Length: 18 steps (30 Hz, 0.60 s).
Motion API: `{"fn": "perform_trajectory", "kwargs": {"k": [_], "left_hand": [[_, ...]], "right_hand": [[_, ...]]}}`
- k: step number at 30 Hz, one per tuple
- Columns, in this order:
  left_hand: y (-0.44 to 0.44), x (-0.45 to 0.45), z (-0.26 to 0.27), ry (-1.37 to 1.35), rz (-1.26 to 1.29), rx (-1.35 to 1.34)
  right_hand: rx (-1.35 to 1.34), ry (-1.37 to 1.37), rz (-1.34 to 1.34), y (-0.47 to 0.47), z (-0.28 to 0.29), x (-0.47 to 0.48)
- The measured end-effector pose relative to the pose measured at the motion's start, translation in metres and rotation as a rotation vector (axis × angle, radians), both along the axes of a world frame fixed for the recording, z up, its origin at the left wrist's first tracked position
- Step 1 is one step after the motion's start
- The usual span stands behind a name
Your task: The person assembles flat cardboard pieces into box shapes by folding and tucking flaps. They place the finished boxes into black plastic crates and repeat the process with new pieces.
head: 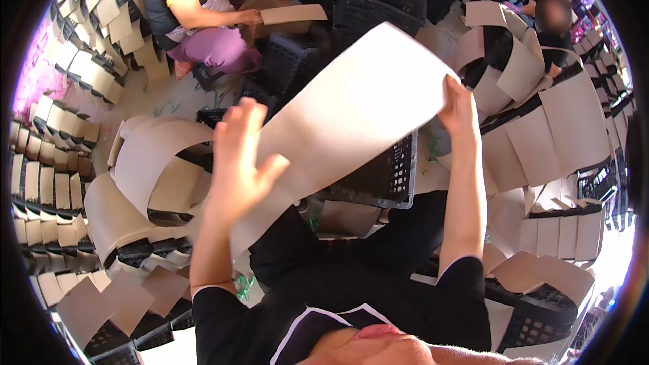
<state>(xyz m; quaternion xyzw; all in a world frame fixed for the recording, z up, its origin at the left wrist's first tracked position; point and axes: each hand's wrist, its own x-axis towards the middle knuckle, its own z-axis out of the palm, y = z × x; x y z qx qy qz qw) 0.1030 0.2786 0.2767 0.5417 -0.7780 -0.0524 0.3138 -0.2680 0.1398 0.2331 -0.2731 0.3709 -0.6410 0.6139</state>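
A long strip of pale paper or thin card (350, 106) runs slantwise across the middle, above a black plastic crate (403, 172) that it partly hides. My right hand (456, 99) grips the strip at its upper right edge, thumb on top. Over the strip's lower left part is my left hand (241, 162), raised with fingers apart and slightly blurred; it holds nothing. The strip's lower end passes behind my left forearm. Between my legs, below the crate, lies a brown sheet (350, 218).
Crates topped with curved sheets (162, 157) stand at left, and more (552, 132) at right. A co-worker (192, 15) sits at upper left, holding a sheet (294, 13) near stacked black crates (377, 7). Another person (552, 25) is at upper right. Green strapping scraps (245, 288) lie on the floor.
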Motion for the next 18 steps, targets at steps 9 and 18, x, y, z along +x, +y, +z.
{"fn": "perform_trajectory", "kwargs": {"k": [9,18], "left_hand": [[-0.047,0.059,-0.146,0.823,0.001,0.819],[-0.081,-0.022,-0.085,0.899,-0.065,0.366]], "right_hand": [[0.103,0.746,-0.052,-0.113,-0.091,-0.018],[-0.117,0.92,0.607,0.121,0.001,0.046]]}}
